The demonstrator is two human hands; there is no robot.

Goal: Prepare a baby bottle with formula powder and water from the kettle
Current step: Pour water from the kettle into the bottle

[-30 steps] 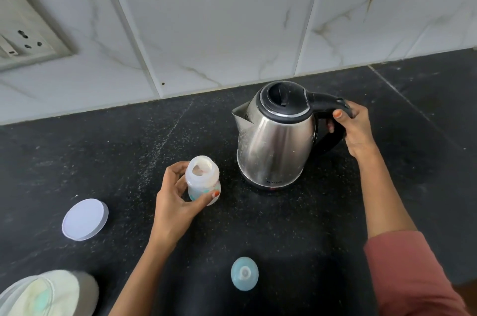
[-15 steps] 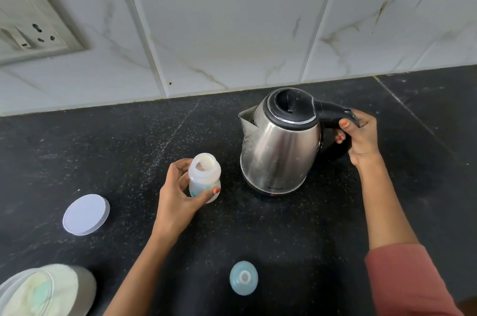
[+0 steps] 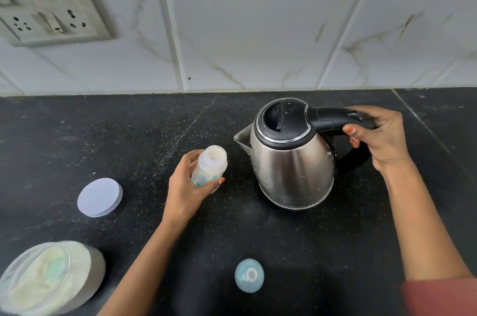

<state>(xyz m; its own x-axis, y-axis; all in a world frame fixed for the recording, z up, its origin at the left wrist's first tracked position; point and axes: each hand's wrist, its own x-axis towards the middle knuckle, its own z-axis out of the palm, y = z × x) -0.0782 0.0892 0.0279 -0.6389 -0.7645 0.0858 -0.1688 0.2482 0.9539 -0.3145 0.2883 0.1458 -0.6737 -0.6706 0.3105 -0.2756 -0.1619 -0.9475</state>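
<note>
Kettle gripped, open bottle steadied, pour about to begin.

The right hand [image 3: 379, 137] has its fingers [image 3: 349, 130] clenched round the kettle [image 3: 291, 160] handle; the left hand [image 3: 185, 189] wraps the baby bottle [image 3: 210, 169] on the worktop [image 3: 129, 135], tilted, its mouth just beyond the fingertips. Best to bring the spout right over that narrow mouth and tip slowly. The kettle's water level is hidden; the powder tub [image 3: 49, 279] is blurred and cut off.
</note>
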